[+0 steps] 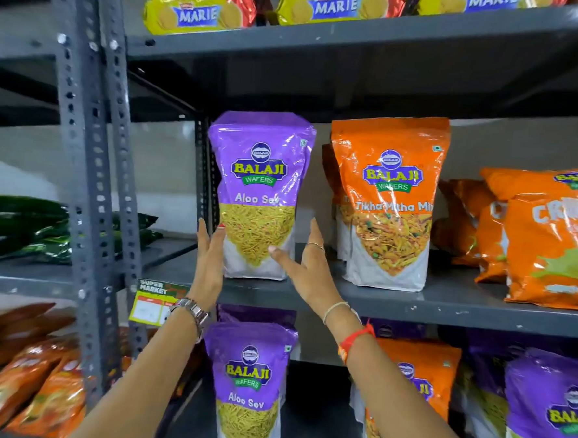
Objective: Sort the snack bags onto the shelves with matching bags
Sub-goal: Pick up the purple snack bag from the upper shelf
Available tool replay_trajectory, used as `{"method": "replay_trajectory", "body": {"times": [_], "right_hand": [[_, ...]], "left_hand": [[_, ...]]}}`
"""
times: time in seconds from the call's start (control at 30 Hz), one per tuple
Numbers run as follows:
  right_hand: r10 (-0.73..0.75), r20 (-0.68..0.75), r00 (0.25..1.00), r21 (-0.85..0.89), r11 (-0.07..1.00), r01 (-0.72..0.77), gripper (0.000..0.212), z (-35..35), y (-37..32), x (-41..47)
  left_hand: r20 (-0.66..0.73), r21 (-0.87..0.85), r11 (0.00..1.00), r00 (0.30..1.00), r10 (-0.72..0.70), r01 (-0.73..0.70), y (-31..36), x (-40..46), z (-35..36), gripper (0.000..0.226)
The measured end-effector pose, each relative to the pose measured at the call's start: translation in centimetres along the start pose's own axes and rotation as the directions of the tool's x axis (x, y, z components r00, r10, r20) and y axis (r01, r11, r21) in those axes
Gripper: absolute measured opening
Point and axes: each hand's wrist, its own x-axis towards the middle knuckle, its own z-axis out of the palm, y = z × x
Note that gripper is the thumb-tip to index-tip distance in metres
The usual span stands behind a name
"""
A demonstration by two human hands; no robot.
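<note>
A purple Aloo Sev bag stands upright on the middle shelf, with more purple bags behind it. My left hand presses its lower left side. My right hand presses its lower right side, thumb on the front. An orange Tikha Mitha Mix bag stands to its right. On the shelf below stand another purple Aloo Sev bag, an orange bag partly hidden by my right forearm, and a purple bag at far right.
Orange crunchy-snack bags lie at the right of the middle shelf. Yellow Marie biscuit packs fill the top shelf. A grey perforated upright divides off the left rack, which holds green bags and orange-red bags. A price tag hangs on the shelf edge.
</note>
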Motion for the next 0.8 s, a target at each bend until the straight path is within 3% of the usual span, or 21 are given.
{"method": "replay_trajectory", "body": {"times": [0.07, 0.13, 0.2, 0.27, 0.53, 0.7, 0.8], "right_hand": [[0.038, 0.014, 0.999, 0.015, 0.999, -0.038, 0.106, 0.8, -0.3, 0.9], [0.074, 0.018, 0.997, 0.027, 0.997, -0.074, 0.106, 1.6, -0.2, 1.9], [0.088, -0.004, 0.996, 0.045, 0.995, -0.088, 0.086, 2.1, 0.1, 2.7], [0.071, -0.018, 0.997, 0.052, 0.996, -0.070, 0.078, 2.3, 0.6, 3.4], [0.095, 0.000, 0.995, 0.032, 0.995, -0.095, 0.079, 2.1, 0.4, 3.0], [0.084, -0.012, 0.996, 0.052, 0.995, -0.084, 0.082, 1.3, -0.5, 1.2], [0.054, -0.029, 0.998, 0.067, 0.996, -0.052, 0.086, 0.6, -1.4, -0.6]], "left_hand": [[0.019, -0.093, 0.989, 0.993, -0.113, 0.114, 0.2, 1.0, 0.0, 0.068], [0.038, -0.117, 0.973, 0.980, -0.195, 0.198, 0.0, 2.1, -0.2, 0.045], [0.062, -0.128, 0.963, 0.971, -0.232, 0.238, 0.0, 2.5, -0.2, 0.028], [0.099, -0.132, 0.954, 0.961, -0.257, 0.269, 0.6, 2.2, 0.2, 0.021], [0.173, -0.014, 0.982, 0.968, -0.181, 0.186, 1.1, 1.8, -0.9, 0.025], [0.212, 0.004, 0.994, 0.971, -0.111, 0.113, 2.3, -0.6, -2.0, 0.043], [0.219, 0.037, 0.996, 0.972, -0.086, 0.080, 3.4, -2.3, -2.7, 0.067]]}}
